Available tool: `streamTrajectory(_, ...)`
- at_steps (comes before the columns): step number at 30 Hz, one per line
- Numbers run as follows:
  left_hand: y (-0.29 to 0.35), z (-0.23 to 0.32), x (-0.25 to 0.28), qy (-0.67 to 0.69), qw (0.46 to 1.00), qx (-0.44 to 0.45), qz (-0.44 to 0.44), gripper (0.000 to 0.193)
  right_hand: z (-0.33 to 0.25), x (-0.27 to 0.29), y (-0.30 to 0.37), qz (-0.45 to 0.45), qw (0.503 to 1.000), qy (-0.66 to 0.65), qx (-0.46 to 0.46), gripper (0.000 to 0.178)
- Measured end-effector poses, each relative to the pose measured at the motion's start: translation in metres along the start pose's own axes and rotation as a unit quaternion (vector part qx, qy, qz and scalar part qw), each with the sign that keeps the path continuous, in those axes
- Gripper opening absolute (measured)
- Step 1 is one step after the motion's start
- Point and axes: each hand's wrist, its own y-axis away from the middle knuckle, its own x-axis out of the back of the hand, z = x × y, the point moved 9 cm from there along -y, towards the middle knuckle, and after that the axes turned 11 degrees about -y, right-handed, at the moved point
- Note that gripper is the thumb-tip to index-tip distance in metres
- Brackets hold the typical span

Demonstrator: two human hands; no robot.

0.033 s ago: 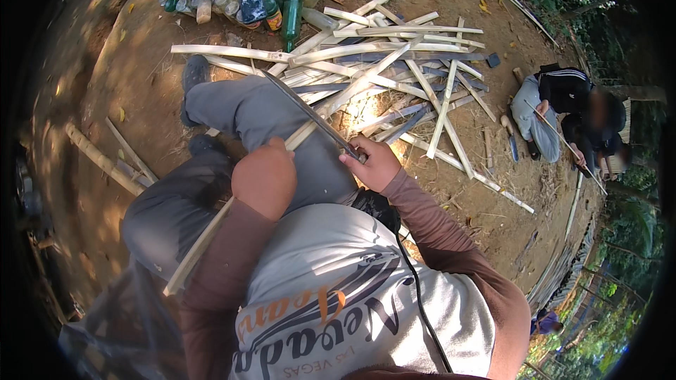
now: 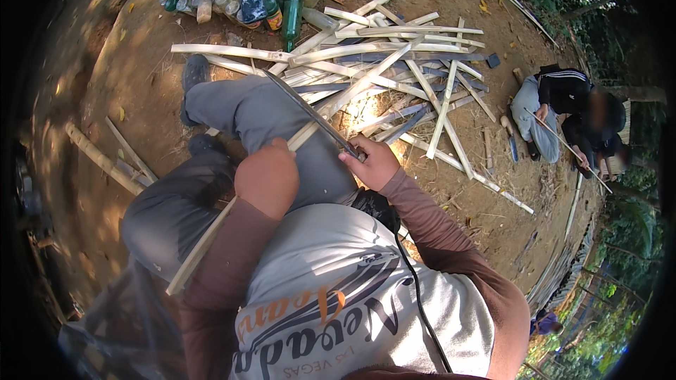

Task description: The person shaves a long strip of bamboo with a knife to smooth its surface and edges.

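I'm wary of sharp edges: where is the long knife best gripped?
The knife is probably best taken by the end in the right hand, from the right: it runs from there toward the upper left, across the pale strip.

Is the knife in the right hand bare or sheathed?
Bare: the knife shows its long blade uncovered, running from the right hand past the strip the left hand holds.

Your blade (image 2: pixel 308 108) looks like dull metal (barely any gloss). Your strip (image 2: pixel 201 247) appears matt and woody, your trousers (image 2: pixel 313 169) matt cloth, the green bottle (image 2: pixel 292 21) glossy glass.
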Motion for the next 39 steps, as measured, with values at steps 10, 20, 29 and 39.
streamTrajectory(10, -0.010, 0.006, -0.025, 0.008, 1.000, -0.020, -0.001, 0.020, -0.003, 0.005, -0.016, 0.021, 0.996, 0.084, -0.014, 0.046)
streamTrajectory(20, -0.014, 0.011, -0.042, -0.003, 0.998, -0.049, 0.026, 0.011, 0.024, 0.013, -0.036, 0.044, 0.966, 0.254, -0.008, 0.055)
streamTrajectory(29, -0.018, 0.014, -0.047, -0.007, 0.999, -0.041, 0.012, 0.007, 0.034, 0.023, -0.042, 0.086, 0.960, 0.265, -0.011, 0.054)
streamTrajectory(39, -0.019, 0.016, -0.044, -0.037, 0.998, -0.040, 0.009, 0.005, 0.024, 0.011, -0.034, 0.087, 0.948, 0.304, 0.021, 0.054)
